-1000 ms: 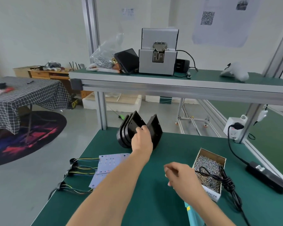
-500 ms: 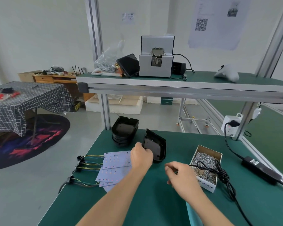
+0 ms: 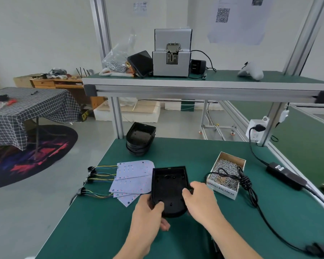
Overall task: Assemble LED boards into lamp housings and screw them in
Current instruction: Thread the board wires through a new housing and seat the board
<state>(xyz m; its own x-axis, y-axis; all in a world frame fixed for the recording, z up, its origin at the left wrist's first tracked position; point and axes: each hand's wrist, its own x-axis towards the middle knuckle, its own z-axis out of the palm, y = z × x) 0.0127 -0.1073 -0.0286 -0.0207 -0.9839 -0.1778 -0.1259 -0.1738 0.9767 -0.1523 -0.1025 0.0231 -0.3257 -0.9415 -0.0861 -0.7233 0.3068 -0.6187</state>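
Note:
A black lamp housing [image 3: 168, 187] lies open side up on the green bench, in front of me. My left hand [image 3: 148, 214] grips its near left corner, thumb inside the rim. My right hand [image 3: 202, 200] holds its right edge. Several pale LED boards [image 3: 132, 177] with coloured wire leads fan out just left of the housing. A stack of black housings [image 3: 139, 140] stands at the bench's far left. A cardboard box of screws [image 3: 226, 176] sits to the right.
A black coiled cable [image 3: 239, 179] lies across the screw box and trails to the near right. A power adapter [image 3: 286, 176] lies by the right rail. The upper shelf carries a grey screw feeder [image 3: 171, 53]. The bench's left edge drops to the floor.
My left hand pulled one housing off the stack and brought it toward me, laying it flat. My right hand moved in and took its right edge. The view tilted down.

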